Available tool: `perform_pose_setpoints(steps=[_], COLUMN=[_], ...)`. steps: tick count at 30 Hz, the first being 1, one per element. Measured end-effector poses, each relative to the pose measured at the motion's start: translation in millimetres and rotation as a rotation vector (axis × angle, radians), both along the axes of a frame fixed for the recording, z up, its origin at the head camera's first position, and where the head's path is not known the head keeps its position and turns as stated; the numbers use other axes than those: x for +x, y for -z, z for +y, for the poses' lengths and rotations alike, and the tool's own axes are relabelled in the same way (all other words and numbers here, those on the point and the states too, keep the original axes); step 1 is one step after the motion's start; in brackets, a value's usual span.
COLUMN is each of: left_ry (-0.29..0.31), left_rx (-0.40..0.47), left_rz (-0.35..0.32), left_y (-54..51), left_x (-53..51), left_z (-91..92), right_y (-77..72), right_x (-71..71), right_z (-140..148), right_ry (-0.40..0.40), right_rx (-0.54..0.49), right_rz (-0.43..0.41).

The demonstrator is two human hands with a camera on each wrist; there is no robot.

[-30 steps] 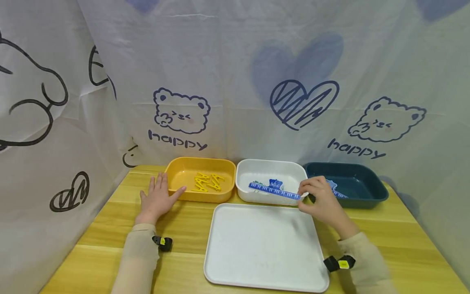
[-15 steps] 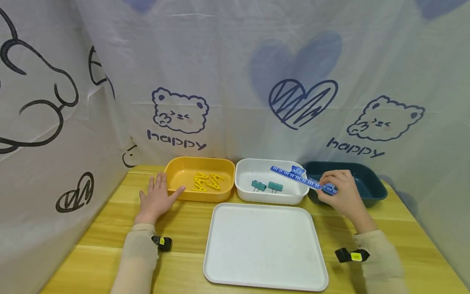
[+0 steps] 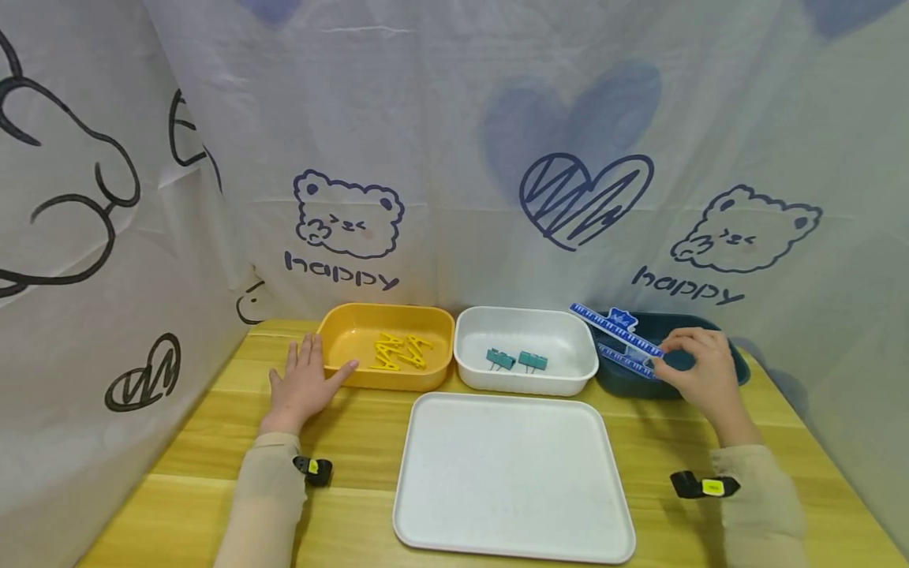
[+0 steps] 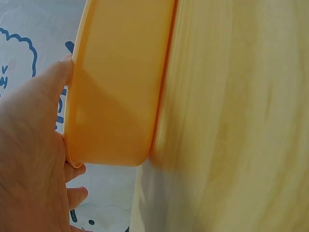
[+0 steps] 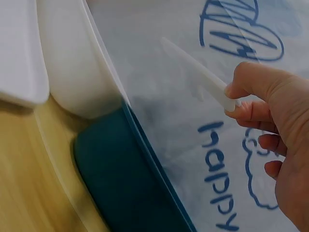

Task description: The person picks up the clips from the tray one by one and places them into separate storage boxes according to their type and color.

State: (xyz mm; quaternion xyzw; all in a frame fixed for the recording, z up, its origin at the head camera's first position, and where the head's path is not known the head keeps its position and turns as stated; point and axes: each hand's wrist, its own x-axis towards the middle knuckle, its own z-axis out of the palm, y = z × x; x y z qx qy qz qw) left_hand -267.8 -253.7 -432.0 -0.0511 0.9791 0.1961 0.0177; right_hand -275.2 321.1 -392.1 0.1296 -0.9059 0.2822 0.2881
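My right hand [image 3: 703, 379] pinches one end of a long blue clip [image 3: 614, 325] printed with piano keys, between thumb and fingers. The clip slants above the dark teal bin [image 3: 735, 371]; its white edge shows in the right wrist view. Below it, a similar blue clip [image 3: 625, 360] lies in that bin, partly covered. My left hand [image 3: 301, 386] rests on the left side of the yellow bin [image 3: 387, 380], fingers spread and thumb at the rim. Several small yellow clips [image 3: 387, 351] lie inside the yellow bin.
Between the outer bins stands a white bin [image 3: 525, 384] with two teal binder clips [image 3: 500, 359]. A flat white tray [image 3: 511, 481] lies in front on the wooden table [image 3: 355, 505]. A printed cloth [image 3: 454, 158] hangs close behind the bins.
My right hand has carried the blue clip rightward from over the white bin to over the dark teal bin, uncovering the binder clips. The left hand has stayed in place.
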Motion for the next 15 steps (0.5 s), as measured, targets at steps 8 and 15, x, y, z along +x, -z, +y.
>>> perform_pose_setpoints(steps=[8,15], left_ry=[0.000,0.003], left_rx=[-0.005,-0.013], left_rz=[0.005,0.005], left_y=[0.7,2.5], left_x=[0.1,-0.8], left_z=[-0.8,-1.7], right_y=[7.8,17.1], right_x=[-2.1,-3.5], right_z=[24,41], right_ry=[0.090,0.157], right_rx=[-0.038,-0.067], right_rz=[-0.010,-0.006])
